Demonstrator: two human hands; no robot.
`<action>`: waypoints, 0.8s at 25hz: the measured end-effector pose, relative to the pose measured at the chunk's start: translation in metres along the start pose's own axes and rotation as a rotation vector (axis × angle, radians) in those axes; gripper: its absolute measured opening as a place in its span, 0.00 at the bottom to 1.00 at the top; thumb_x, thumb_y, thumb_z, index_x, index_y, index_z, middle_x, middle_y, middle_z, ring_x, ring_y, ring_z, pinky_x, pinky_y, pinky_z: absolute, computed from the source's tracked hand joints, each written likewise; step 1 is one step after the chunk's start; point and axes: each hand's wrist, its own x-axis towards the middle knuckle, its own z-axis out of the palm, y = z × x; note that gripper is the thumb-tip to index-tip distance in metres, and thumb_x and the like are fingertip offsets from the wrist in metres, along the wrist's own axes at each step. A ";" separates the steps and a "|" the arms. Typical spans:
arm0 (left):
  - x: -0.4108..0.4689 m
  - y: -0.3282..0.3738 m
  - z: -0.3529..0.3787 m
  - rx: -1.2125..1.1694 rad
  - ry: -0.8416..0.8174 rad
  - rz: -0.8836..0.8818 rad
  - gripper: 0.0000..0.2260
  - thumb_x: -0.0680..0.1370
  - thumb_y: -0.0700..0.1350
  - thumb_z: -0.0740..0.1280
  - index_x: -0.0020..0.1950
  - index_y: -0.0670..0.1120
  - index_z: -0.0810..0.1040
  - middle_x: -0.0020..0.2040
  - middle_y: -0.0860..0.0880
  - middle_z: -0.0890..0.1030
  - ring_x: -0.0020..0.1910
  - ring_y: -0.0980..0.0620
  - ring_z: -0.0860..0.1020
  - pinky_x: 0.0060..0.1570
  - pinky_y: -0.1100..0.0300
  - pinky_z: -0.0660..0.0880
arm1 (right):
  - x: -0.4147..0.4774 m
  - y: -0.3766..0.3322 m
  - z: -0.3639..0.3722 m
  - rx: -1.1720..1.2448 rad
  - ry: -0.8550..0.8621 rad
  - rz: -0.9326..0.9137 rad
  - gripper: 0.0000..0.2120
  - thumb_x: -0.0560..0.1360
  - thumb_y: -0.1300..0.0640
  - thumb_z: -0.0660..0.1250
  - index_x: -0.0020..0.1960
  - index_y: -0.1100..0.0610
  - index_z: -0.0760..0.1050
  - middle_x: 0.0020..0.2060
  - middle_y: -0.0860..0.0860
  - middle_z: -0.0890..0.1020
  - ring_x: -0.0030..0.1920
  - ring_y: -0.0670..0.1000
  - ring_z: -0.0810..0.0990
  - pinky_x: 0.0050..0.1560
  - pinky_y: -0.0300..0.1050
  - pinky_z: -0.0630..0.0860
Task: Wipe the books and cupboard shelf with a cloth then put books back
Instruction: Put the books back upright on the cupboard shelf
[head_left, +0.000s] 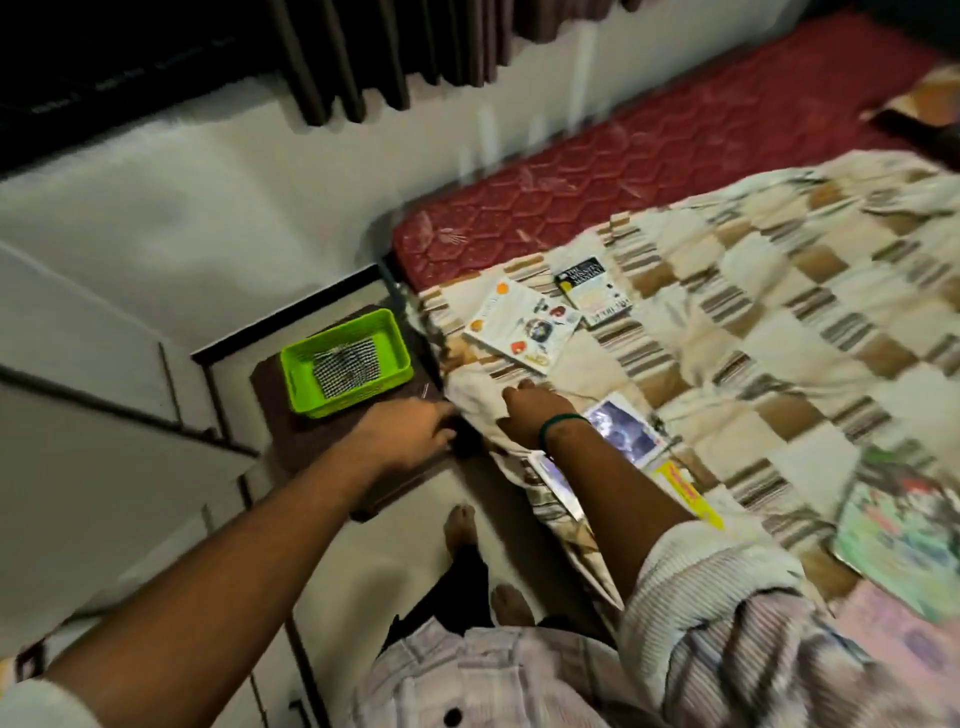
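Both hands (410, 434) (530, 413) low at bedsheet's (779, 291) near-left corner, fingers curled, grip unclear; books (522, 325) scattered beyond; green basket (345, 358) left.

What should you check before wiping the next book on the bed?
1. Cloth in hand: cannot tell; right hand rests on a pale cloth-like fold at the edge of the checked brown and cream bedspread.
2. Left hand free: cannot tell; its fingers are hidden.
3. Books within reach: ok; white paperback with coloured circles lies just ahead.
4. Black and white paperback lying flat: ok.
5. Green plastic basket out of the way: ok, on the dark stool.
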 end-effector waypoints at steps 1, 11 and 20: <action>0.024 0.002 0.005 -0.034 -0.033 0.040 0.17 0.81 0.57 0.60 0.69 0.57 0.72 0.63 0.46 0.81 0.60 0.43 0.80 0.52 0.52 0.77 | 0.005 0.021 0.005 0.012 -0.019 0.067 0.22 0.79 0.48 0.63 0.69 0.59 0.71 0.67 0.63 0.72 0.65 0.65 0.75 0.64 0.55 0.73; 0.190 0.006 0.078 -0.330 -0.417 0.084 0.17 0.81 0.52 0.65 0.69 0.49 0.76 0.60 0.46 0.83 0.57 0.46 0.80 0.60 0.48 0.77 | 0.027 0.117 0.087 0.455 -0.175 0.401 0.23 0.81 0.47 0.63 0.70 0.58 0.72 0.67 0.60 0.76 0.67 0.60 0.75 0.64 0.50 0.73; 0.314 0.153 0.188 -0.218 -0.432 0.237 0.13 0.82 0.49 0.65 0.65 0.48 0.79 0.57 0.42 0.84 0.57 0.40 0.81 0.55 0.51 0.77 | -0.015 0.222 0.238 0.881 -0.134 0.862 0.23 0.81 0.49 0.62 0.73 0.58 0.69 0.70 0.61 0.72 0.69 0.62 0.72 0.65 0.52 0.69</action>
